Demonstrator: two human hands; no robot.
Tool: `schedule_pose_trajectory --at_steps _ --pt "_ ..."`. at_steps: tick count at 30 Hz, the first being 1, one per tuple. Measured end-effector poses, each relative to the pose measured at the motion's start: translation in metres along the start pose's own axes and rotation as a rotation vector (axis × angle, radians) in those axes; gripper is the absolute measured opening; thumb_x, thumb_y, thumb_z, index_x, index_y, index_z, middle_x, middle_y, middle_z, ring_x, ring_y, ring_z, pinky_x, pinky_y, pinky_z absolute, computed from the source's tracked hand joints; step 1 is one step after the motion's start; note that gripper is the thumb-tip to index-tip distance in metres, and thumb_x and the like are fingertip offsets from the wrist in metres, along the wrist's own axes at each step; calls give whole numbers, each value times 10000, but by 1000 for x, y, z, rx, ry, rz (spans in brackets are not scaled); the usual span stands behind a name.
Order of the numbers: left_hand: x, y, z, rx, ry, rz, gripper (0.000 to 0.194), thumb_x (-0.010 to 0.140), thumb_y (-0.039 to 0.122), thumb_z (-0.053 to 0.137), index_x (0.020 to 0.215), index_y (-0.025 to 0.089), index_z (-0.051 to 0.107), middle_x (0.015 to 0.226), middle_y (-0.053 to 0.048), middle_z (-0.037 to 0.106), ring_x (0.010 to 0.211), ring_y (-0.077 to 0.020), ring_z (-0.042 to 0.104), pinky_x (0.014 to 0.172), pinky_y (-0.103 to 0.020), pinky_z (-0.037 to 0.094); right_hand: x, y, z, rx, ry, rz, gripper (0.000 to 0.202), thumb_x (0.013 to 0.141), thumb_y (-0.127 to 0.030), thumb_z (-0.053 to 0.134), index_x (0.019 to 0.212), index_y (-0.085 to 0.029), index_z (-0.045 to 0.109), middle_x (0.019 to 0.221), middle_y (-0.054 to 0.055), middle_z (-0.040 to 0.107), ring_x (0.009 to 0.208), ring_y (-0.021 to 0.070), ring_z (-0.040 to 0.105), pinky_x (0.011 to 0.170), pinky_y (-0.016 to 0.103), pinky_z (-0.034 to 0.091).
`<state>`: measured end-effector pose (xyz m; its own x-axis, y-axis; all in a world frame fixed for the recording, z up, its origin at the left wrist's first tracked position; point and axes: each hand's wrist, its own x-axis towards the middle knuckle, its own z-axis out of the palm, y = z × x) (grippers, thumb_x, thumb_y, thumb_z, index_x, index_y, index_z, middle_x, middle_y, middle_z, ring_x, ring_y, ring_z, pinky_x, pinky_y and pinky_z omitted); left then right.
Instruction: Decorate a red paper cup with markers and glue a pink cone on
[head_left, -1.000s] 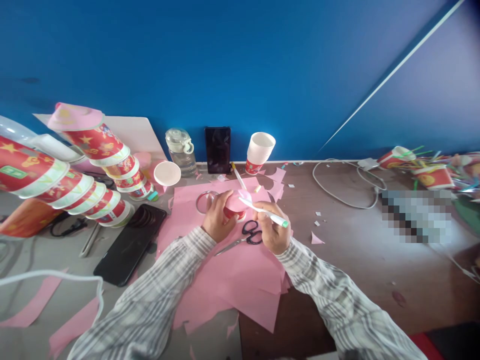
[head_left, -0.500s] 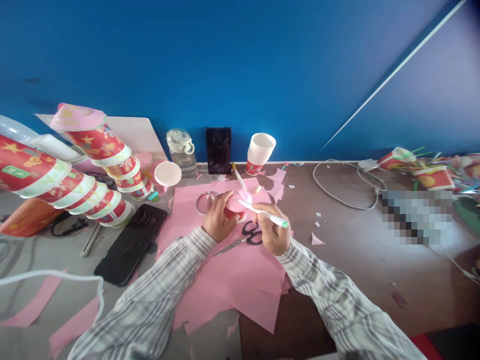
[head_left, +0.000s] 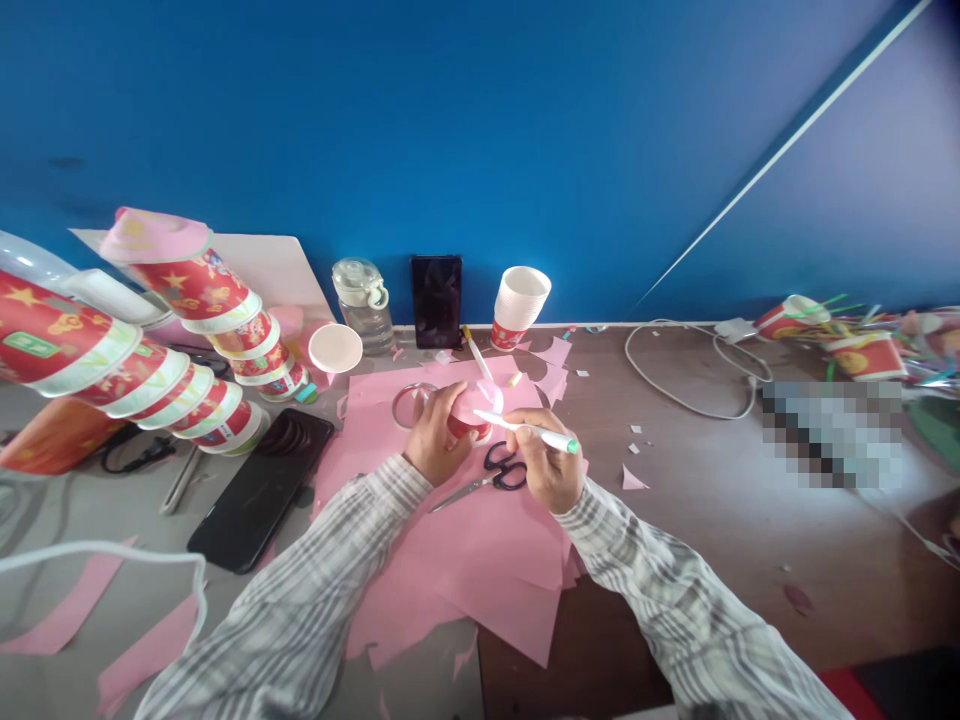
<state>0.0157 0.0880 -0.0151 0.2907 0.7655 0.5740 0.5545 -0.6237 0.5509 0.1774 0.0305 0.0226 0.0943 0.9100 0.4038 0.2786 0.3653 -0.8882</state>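
Note:
My left hand (head_left: 441, 442) is wrapped round a red paper cup (head_left: 482, 434) topped with pink paper (head_left: 469, 404). Between the fingers of my right hand (head_left: 552, 472) is a white marker (head_left: 546, 437) with a green end. Its tip is at the pink top of the cup; whether it touches I cannot tell. Black-handled scissors (head_left: 510, 472) lie just below the cup on pink paper sheets (head_left: 450, 560). A roll of clear tape (head_left: 397, 408) is beside my left fingers. Another pen (head_left: 478, 354) with a yellow end lies behind the cup.
Stacked red cups (head_left: 161, 375) lean at the left, near a black phone (head_left: 262, 490). Along the wall stand a water bottle (head_left: 364, 310), an upright dark phone (head_left: 437, 300) and nested white cups (head_left: 523, 292). A white cable (head_left: 637, 375) and paper scraps (head_left: 633, 480) lie right.
The marker's tip has shifted slightly left and down over the pink paper, with my right hand moving a little. My left hand keeps its hold on the cup.

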Motion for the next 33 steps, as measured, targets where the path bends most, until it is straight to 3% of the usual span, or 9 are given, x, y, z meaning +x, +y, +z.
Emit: schedule_pose_trajectory --at_steps 9,17,33 --pt "1 1 1 29 8 -7 599 655 191 536 1217 181 329 1170 -113 532 1054 -260 498 995 -489 317 6 -8 -6 -66 84 -93 210 851 -277 444 939 -164 596 589 -6 567 493 138 536 489 273 444" --pt "0 1 0 15 -4 -14 586 659 191 512 1215 168 330 1179 -119 529 1084 -263 488 1026 -508 267 7 -5 -4 -94 67 -113 218 858 -271 439 960 -160 597 611 1 580 529 144 554 526 281 458" --pt "1 2 -1 25 2 -9 592 666 210 531 1220 186 325 1167 -109 534 1045 -258 501 991 -490 322 6 -4 -5 -166 45 -150 202 841 -235 452 965 -156 590 618 3 592 513 145 568 521 280 468"
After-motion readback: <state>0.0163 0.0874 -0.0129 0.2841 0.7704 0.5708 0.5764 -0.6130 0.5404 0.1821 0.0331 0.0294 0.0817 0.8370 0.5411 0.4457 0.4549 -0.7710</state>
